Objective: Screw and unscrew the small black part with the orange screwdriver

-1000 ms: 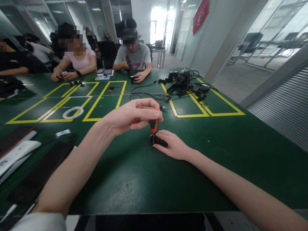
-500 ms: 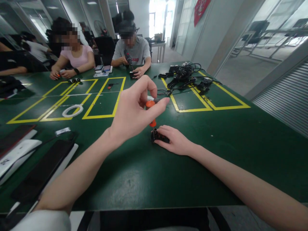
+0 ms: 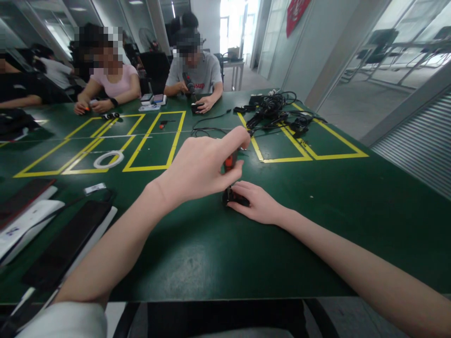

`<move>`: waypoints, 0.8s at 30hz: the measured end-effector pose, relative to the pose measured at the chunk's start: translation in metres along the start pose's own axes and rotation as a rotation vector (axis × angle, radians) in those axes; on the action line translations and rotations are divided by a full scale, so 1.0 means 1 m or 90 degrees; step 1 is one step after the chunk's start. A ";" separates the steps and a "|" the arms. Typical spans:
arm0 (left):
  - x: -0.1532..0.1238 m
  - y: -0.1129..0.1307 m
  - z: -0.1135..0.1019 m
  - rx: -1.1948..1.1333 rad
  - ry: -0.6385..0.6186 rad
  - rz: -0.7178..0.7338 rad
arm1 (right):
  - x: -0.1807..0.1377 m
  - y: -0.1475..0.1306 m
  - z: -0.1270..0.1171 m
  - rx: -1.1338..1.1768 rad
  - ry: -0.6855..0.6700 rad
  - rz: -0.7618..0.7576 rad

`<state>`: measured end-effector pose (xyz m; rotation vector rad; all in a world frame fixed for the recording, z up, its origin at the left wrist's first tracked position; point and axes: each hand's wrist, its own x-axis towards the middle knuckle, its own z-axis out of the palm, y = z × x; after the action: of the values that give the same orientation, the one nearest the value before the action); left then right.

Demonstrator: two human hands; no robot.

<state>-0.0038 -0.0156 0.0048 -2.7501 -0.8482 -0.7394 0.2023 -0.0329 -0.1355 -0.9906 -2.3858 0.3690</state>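
Observation:
In the head view my left hand (image 3: 202, 164) is bent around the orange handle of a screwdriver (image 3: 230, 163), thumb and index finger on either side of it. The screwdriver stands upright, its lower end over a small black part (image 3: 241, 200) on the green table. Most of the shaft and the tip are hidden. With its fingers and thumb, my right hand (image 3: 260, 203) grips the black part from the right and holds it against the tabletop. The part's exact kind cannot be made out.
A white tape ring (image 3: 108, 159) lies left on the green table (image 3: 197, 263). Dark power-bank-like slabs (image 3: 70, 241) with a cable are at the near left. A black cable tangle (image 3: 271, 110) sits at the back right. Two co-workers handle small items across the table.
My left hand has rolled over and lowered, its fingers now closing farther around the screwdriver handle and covering more of it. My right hand keeps its grip on the black part.

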 end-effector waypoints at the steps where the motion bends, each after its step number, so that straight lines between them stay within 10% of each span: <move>1: 0.000 0.000 0.001 0.002 -0.002 0.004 | 0.000 0.000 0.000 -0.002 0.001 -0.001; 24: 0.001 -0.002 0.000 -0.089 -0.033 0.083 | -0.002 0.003 0.003 0.014 0.005 0.013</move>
<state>-0.0041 -0.0138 0.0054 -2.9263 -0.6408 -0.7310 0.2037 -0.0320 -0.1400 -1.0052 -2.3607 0.3976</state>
